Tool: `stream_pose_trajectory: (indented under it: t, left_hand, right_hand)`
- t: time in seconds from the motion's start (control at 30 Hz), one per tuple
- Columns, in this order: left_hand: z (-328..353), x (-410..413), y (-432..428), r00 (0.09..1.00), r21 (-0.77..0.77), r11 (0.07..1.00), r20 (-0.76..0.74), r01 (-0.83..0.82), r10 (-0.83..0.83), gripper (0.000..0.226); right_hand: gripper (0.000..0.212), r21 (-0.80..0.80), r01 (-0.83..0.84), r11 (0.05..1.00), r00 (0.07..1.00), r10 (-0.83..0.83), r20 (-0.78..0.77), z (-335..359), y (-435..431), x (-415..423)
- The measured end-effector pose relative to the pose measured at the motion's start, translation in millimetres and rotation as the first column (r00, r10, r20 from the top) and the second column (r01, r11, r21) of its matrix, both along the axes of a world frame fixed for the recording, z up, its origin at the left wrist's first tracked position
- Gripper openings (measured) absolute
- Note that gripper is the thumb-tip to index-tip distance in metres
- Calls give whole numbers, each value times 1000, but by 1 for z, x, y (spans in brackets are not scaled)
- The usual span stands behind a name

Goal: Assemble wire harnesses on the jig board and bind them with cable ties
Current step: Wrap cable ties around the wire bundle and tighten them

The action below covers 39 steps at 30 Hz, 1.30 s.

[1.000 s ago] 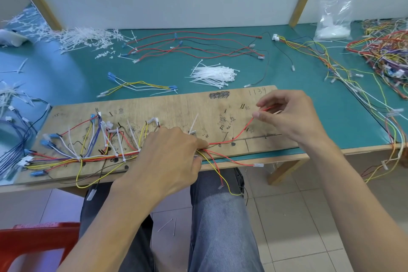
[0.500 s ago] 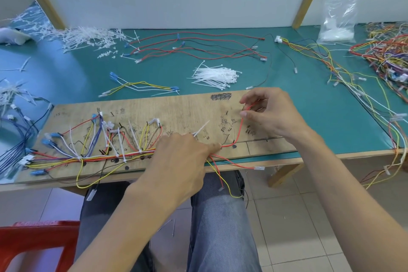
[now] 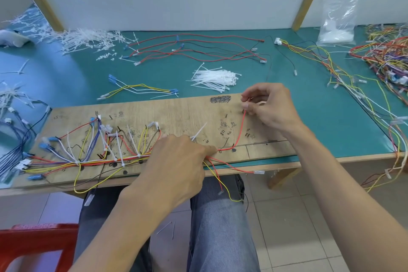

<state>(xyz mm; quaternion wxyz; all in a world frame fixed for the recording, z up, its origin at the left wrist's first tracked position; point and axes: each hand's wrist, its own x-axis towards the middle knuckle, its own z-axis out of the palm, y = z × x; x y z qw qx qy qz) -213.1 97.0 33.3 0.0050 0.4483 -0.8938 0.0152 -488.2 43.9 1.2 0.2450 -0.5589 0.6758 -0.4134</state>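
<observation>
The step in hand looks to be routing the thin red wire [image 3: 240, 130] across the pale plywood jig board [image 3: 176, 113]. To do it well, the wire should be kept lightly taut, its bend held tight to the board, and its end seated at the marks near the board's 1 o'clock corner before any tie goes on. The right hand [image 3: 271, 108] has its grip pinching the wire's upper end between thumb and forefinger. From that grip the wire drops toward 7 o'clock, bends, and runs toward 9 o'clock to the left hand [image 3: 178, 159]. The left hand's grip is curled down over the bundle of coloured wires [image 3: 99, 161], pinning it near the board's 6 o'clock edge. A heap of white cable ties [image 3: 214, 78] lies on the green bench [image 3: 320, 117], at 12 o'clock from the board.
</observation>
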Motion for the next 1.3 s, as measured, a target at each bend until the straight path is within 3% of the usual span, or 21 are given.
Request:
stream_pose_trajectory:
  t: [0.2, 0.27, 0.37, 0.53, 0.73, 0.87, 1.03, 1.17, 1.23, 1.3]
  left_hand:
    - [-1, 3, -1, 1000, 3, 1000, 0, 2, -2, 55]
    - [0, 3, -1, 1000, -6, 1000, -1, 7, -7, 55]
    - [3, 2, 1, 1000, -27, 999, 14, 21, -21, 54]
    - [2, 0, 1, 1000, -37, 999, -14, 20, -20, 53]
    - [1, 1, 0, 1000, -53, 998, -11, 26, -26, 54]
    - [-1, 1, -1, 1000, -44, 999, -10, 15, -16, 56]
    - [-1, 0, -1, 1000, -30, 1000, -4, 9, -9, 58]
    - [-3, 1, 0, 1000, -20, 1000, 1, 12, -12, 58]
    - [-4, 1, 0, 1000, -17, 1000, -4, 12, -12, 58]
    - [-5, 2, 0, 1000, -14, 1000, -13, 9, -9, 58]
  right_hand:
    - [15, 104, 58, 993, 983, -75, 168, -1, -11, 4]
    - [15, 113, 65, 991, 983, -83, 161, -1, -12, 4]
    - [16, 91, 68, 993, 981, -84, 176, -2, -11, 3]
    - [19, -12, 60, 998, 941, -53, 333, -9, -4, 0]
    - [21, 2, 58, 998, 949, -56, 311, -11, -6, 1]
    - [24, 15, 60, 998, 970, -62, 236, -10, -5, 1]
    - [25, 10, 98, 995, 992, -97, -76, -8, -10, 6]
    - [21, 16, 157, 987, 963, -149, -227, -3, -7, 14]
    - [37, -63, 223, 973, 936, -232, -265, -1, 8, 14]
    - [31, -213, 224, 951, 925, -277, -262, 3, 38, 20]
